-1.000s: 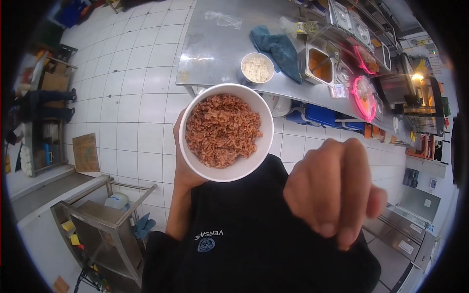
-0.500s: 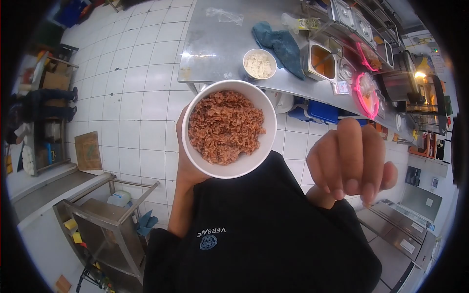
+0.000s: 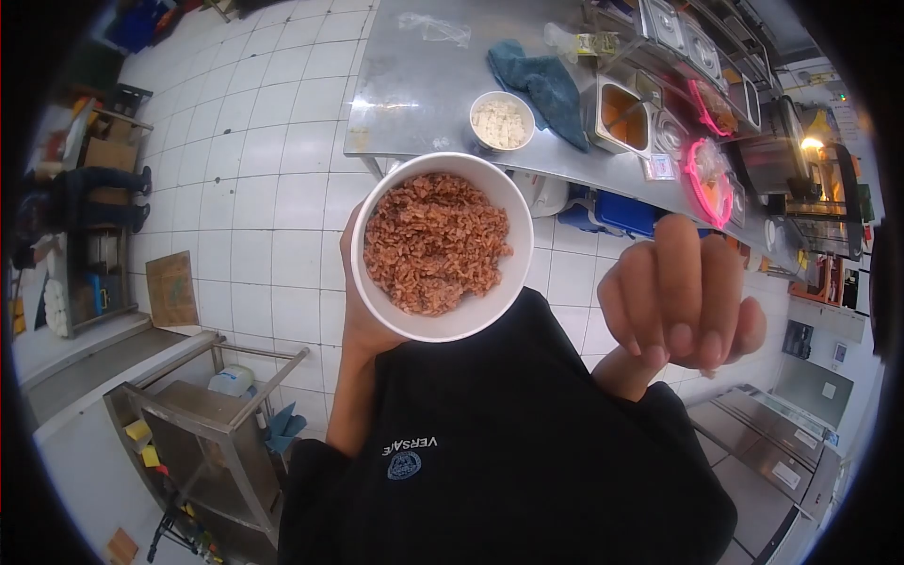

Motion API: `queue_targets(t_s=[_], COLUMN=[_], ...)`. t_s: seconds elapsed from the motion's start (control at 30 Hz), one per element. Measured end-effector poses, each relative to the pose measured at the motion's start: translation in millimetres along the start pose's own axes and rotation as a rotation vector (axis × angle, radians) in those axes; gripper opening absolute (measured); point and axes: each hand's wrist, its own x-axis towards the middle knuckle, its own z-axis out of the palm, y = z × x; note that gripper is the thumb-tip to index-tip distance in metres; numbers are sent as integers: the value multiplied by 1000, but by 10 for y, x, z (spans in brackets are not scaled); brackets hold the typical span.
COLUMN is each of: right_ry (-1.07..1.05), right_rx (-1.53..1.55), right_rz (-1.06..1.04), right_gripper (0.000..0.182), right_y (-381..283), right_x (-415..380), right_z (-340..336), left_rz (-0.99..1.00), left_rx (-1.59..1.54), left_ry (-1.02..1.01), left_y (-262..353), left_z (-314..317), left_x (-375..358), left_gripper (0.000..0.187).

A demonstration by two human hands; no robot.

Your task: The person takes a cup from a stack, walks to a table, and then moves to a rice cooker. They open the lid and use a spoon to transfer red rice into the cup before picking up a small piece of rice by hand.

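Note:
My left hand [image 3: 363, 315] is wrapped round the side of a white paper bowl [image 3: 520, 221] and holds it up in front of my chest. Cooked reddish-brown rice [image 3: 435, 245] fills much of the bowl; most of my left fingers are hidden behind it. To the right of the bowl, apart from it, my right hand [image 3: 673, 297] is raised in the air with its fingers curled in. Nothing shows in it, though the palm is hidden. Beyond the bowl, a second white bowl [image 3: 502, 122] with pale food stands near the edge of the steel table [image 3: 414, 104].
On the table lie a dark teal cloth [image 3: 541, 89] and a steel pan of orange liquid [image 3: 621, 118], near pink-rimmed containers [image 3: 706, 184]. A steel cart [image 3: 202, 414] stands at lower left. Another person's legs [image 3: 108, 198] show at far left.
My right hand has risen slightly, its fingers still curled. The bowl of rice stays almost in place in my left hand. At far left, the other person has shifted a little.

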Motion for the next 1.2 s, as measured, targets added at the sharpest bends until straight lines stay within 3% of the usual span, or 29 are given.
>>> queue_targets(t_s=[0.33, 0.5, 0.7, 0.8, 0.87, 0.93, 0.97, 1.03, 1.13, 1.2], right_ry=[43, 98, 264, 380, 562, 527, 531, 526, 609, 612], right_rx=[-49, -97, -975, -1043, -924, -965, -982, -1009, -1005, -1083], right_rz=[8, -33, -167, -206, -211, -229, -220, -179, 58, 347], right_gripper=[29, 29, 29, 24, 16, 16, 17, 16, 14, 15], right_y=[-18, 31, 125, 147, 148, 117, 101, 94, 221, 417], right_x=[-22, -45, 19, 4, 3, -47, -62, -97, -143, -213], right_z=[3, 57, 113, 92, 121, -5, -58, -157, -243, -414], left_rz=[76, 206, 309, 262, 184, 41, 118, 103, 136, 142], left_rx=[2, -12, -45, -76, 2, 174, 70, 154, 214, 175], left_ry=[2, 5, -65, 60, 200, 324, 298, 357, 369, 325], left_y=[-62, -121, -108, -228, -351, -419, -438, -451, -438, -492], left_z=[3, 24, 19, -125, -285, -495, -554, -598, -563, -500], left_x=[15, 56, 217, 127, -12, -127, -93, 31, 414, 731], left_gripper=[124, 124, 120, 116, 112, 110, 102, 97, 88, 86])
